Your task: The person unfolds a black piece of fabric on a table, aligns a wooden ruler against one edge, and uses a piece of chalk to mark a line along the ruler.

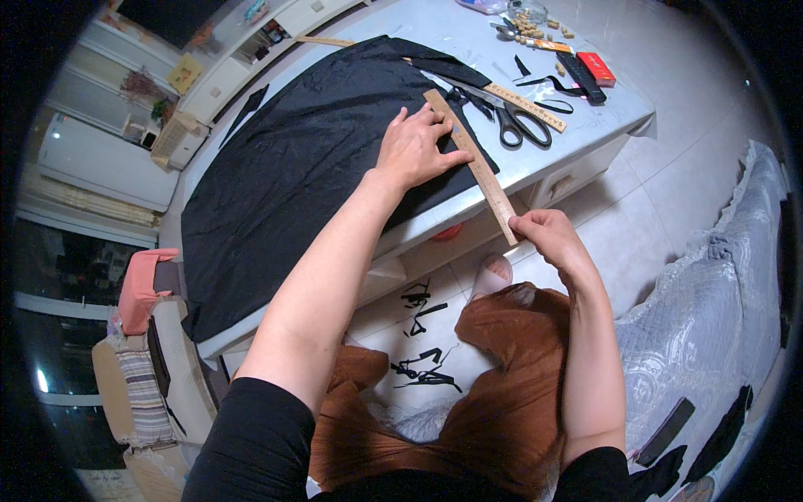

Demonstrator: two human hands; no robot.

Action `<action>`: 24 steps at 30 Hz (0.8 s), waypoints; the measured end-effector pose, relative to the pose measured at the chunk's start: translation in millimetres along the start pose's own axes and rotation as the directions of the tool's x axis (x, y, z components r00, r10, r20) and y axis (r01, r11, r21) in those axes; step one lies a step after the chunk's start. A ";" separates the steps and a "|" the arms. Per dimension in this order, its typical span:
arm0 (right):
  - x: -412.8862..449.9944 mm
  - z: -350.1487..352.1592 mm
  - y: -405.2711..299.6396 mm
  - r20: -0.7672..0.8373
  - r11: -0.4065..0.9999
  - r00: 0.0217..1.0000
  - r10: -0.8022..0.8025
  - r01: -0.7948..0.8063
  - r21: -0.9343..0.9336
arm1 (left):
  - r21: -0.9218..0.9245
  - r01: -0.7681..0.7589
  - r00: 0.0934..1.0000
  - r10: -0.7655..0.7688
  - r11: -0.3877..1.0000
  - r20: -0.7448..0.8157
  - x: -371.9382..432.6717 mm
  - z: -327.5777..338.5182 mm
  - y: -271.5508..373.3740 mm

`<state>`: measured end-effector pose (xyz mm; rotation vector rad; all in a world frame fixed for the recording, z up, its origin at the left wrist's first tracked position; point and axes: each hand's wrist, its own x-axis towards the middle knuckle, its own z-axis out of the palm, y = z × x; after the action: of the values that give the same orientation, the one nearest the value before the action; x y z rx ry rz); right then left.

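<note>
Black fabric (295,144) lies spread over a covered table (590,132). Across the fabric's right edge runs a wooden ruler (483,169), its near end sticking out past the table's edge. My left hand (417,141) rests on the fabric, its fingertips and thumb on the ruler. With thumb and fingers, my right hand (542,232) grips the ruler's near end. Black-handled scissors (524,122) lie right of the ruler, beside a second wooden ruler (527,106). Black fabric scraps (470,100) lie near the blades, which are partly hidden.
Farther along the table are a black remote control (580,78), a red box (596,69) and small cork-like pieces (530,26). Black scraps (426,370) lie on the floor between my legs. A covered sofa (702,270) stands at the right, a chair (182,357) at the left.
</note>
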<state>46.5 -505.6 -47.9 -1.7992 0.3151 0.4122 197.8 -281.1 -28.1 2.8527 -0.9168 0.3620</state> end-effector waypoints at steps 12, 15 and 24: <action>5.0 -2.6 7.9 -0.052 0.999 0.998 -0.019 0.017 -0.038 | -0.006 0.071 0.995 -0.071 0.997 0.072 4.6 -1.0 7.3; 5.9 -0.5 8.4 -0.054 0.998 0.998 -0.030 0.027 -0.057 | -0.010 0.046 0.997 -0.046 0.999 0.056 4.7 1.4 3.5; -0.9 -25.3 -1.5 -0.333 0.991 0.942 0.030 0.015 0.133 | 0.125 0.017 0.963 -0.050 0.992 0.266 27.6 -14.4 13.3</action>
<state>49.2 -529.6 -40.3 -1.7326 0.5736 0.0834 209.0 -304.5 -6.4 3.0796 -0.9155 0.0249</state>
